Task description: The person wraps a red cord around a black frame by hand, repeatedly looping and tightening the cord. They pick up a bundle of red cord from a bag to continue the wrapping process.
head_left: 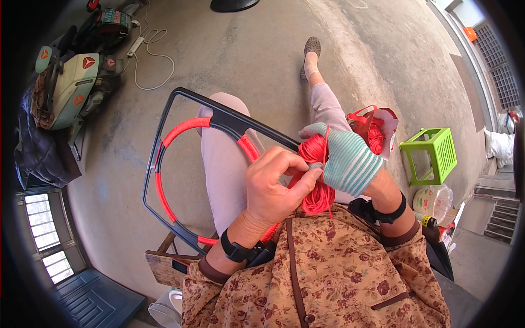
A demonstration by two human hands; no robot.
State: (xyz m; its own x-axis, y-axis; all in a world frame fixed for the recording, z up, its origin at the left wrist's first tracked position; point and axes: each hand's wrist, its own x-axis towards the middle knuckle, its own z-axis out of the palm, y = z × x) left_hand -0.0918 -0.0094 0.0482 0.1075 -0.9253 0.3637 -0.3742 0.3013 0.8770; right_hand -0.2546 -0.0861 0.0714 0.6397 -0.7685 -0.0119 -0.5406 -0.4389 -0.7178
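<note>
A hank of red cord (318, 198) is in front of my torso, pinched in at its middle. My right hand (353, 161), in a teal-and-white striped glove, closes around that middle from the right. From the left, my bare left hand (273, 183) brings thumb and forefinger together at the same spot, pinching the red cord; the exact strand is hidden. Leaning across my left thigh is a black frame (229, 116) with a rounded ring inside it. Red cord wraps (183, 128) cover several stretches of the ring, with dark gaps between them.
Beside my right knee stands an open bag (389, 128) with more red cord (375, 138). A green plastic stool (432, 156) is farther right. At far left are a parked scooter (76, 90) and a white power cable (174, 68) on the floor. A wooden board (169, 268) lies by my left elbow.
</note>
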